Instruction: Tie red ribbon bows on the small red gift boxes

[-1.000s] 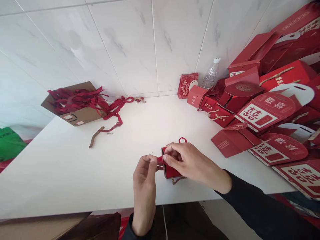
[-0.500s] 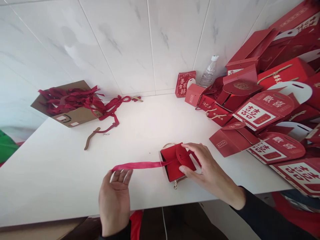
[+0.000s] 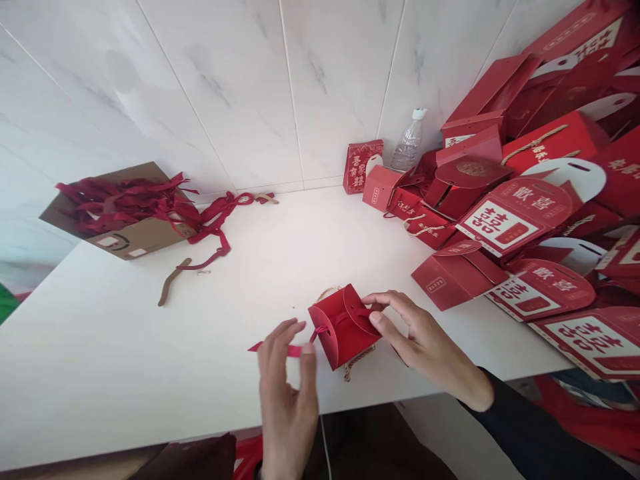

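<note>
A small red gift box with twisted cord handles lies on the table. A red ribbon runs through its two end flaps, and both flaps are folded over the top. My right hand grips the box's right end with thumb and fingers, where the ribbon passes under them. Just left of the box, my left hand is raised with thumb and fingers apart. The ribbon's loose left end shows behind those fingers, and I see no grip on it.
A cardboard box full of red ribbons stands at the left, with ribbons trailing out beside a brown strip. Many red gift boxes are piled at the right. A clear plastic bottle stands by the tiled wall.
My left hand has moved right and released the ribbon it was stretching leftward. The box's left flap, upright or open before, now lies folded over the top. The view has shifted slightly.
</note>
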The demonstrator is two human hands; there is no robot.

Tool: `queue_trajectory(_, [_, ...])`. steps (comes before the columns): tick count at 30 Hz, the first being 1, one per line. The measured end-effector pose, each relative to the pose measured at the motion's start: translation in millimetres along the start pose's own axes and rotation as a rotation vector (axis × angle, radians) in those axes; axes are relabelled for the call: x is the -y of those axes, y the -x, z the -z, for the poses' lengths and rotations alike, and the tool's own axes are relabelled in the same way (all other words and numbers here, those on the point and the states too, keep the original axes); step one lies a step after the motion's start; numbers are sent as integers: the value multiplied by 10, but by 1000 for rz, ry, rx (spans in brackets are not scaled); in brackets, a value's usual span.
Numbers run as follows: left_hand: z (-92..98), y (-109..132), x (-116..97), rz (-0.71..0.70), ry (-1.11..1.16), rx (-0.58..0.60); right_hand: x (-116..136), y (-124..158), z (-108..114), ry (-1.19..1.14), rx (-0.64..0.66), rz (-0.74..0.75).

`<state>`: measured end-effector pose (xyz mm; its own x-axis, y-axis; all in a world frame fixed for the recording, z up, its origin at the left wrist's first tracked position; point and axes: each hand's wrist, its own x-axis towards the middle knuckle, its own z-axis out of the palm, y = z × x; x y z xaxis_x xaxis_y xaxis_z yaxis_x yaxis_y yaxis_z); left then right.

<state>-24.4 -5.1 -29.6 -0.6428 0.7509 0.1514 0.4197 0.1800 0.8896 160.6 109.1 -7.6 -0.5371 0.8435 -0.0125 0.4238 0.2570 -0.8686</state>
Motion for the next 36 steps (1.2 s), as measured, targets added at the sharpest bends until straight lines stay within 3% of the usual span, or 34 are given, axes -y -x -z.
queue_trajectory(2, [-51,-9,-31,-21,24,105,-1,-28,15,37,10,24])
queue_trajectory(4, [-53,-42,-48,5,40,122,0,-54,40,67,-2,79])
queue_trajectory(10, [45,-100,-172,88,-22,92,-12,-137,86,377,-263,445])
queue_trajectory(13, [43,-80,-214,-20,-105,-1,-33,-147,46,437,-339,523])
queue_trajectory(16, [28,10,-230,-93,-172,-182,-61,-117,-9,316,-331,460])
queue_trajectory(18, [19,106,-237,40,-146,-104,-75,-88,-31,202,-295,351])
queue_trajectory(21, [-14,227,-224,284,-61,164,-69,-59,-24,99,-262,203])
queue_trajectory(22, [-35,247,-210,346,-31,180,-60,-55,-14,83,-249,172])
queue_trajectory(26, [-157,201,-128,571,194,63,-8,-53,22,24,-160,64])
queue_trajectory(28, [-212,131,-117,532,345,53,12,-52,23,-26,-137,12])
queue_trajectory(30, [-245,60,-151,386,418,19,28,-44,12,-102,-139,-14])
queue_trajectory(32, [-256,5,-226,253,410,-38,46,-31,-8,-190,-146,-9])
queue_trajectory(36, [-254,-68,-383,141,388,-68,100,-17,-61,-382,-146,18])
